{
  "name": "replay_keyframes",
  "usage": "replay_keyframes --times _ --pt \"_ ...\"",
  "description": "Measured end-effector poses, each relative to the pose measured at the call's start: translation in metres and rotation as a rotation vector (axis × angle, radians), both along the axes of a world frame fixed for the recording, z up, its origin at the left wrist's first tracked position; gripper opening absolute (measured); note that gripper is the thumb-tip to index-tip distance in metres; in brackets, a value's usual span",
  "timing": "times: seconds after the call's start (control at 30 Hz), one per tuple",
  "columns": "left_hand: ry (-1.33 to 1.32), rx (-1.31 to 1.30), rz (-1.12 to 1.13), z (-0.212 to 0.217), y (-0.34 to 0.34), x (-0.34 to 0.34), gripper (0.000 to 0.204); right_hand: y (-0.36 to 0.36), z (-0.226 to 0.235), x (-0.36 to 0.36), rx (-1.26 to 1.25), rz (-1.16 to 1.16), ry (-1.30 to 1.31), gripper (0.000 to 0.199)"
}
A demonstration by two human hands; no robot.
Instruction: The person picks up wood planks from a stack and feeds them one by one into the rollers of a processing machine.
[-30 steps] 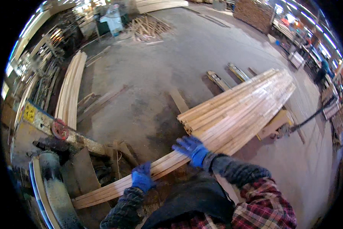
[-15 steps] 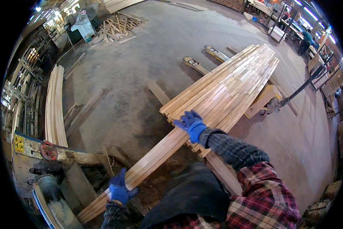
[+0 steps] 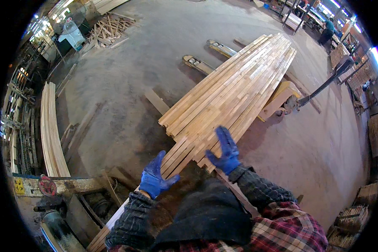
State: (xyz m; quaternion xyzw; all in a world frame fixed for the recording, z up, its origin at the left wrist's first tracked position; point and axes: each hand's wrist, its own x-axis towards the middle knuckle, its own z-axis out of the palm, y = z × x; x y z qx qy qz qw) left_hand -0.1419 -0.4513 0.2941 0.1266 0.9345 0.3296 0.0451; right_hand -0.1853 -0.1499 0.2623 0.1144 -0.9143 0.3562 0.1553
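Long pale wooden strips lie in a big stack (image 3: 235,98), running from the middle toward the upper right. Several strips (image 3: 179,156) jut from its near left end, with dark gaps between them. At their near ends is my left hand (image 3: 154,178) in a blue glove, fingers spread and thumb apart. My right hand (image 3: 225,154), gloved alike, is open with fingers stretched over the stack's near right end; whether it touches the wood I cannot tell. More strips (image 3: 100,238) show at lower left, partly behind my left forearm. My left hand hides whether they join the jutting ones.
A worn machine (image 3: 77,185) with a red handwheel and a roller stands at lower left. Beside the stack are yellow pallet-truck forks (image 3: 197,64) and a yellow truck body (image 3: 281,98) with a dark handle. A bundle of strips (image 3: 52,130) lies left; scrap wood (image 3: 109,30) is farther off.
The jutting strips have moved up against the stack and spread slightly apart. My left hand has moved up and right along them; my right hand has shifted right and down. The view has turned slightly.
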Motion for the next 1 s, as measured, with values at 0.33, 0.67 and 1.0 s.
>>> replay_keyframes --times 0.33,0.67,1.0 --pt "-1.1 0.536 -0.043 -0.068 -0.019 -0.092 0.077 0.102 -0.136 0.002 -0.637 -0.426 -0.623 0.074" --pt "-1.17 0.232 0.338 -0.411 0.033 -0.088 0.084 0.081 -0.317 -0.095 -0.863 -0.579 -0.935 0.081" --pt "-1.028 1.041 0.914 -0.475 0.132 -0.076 0.055 0.03 -0.455 -0.171 -0.85 -0.891 -0.775 0.094"
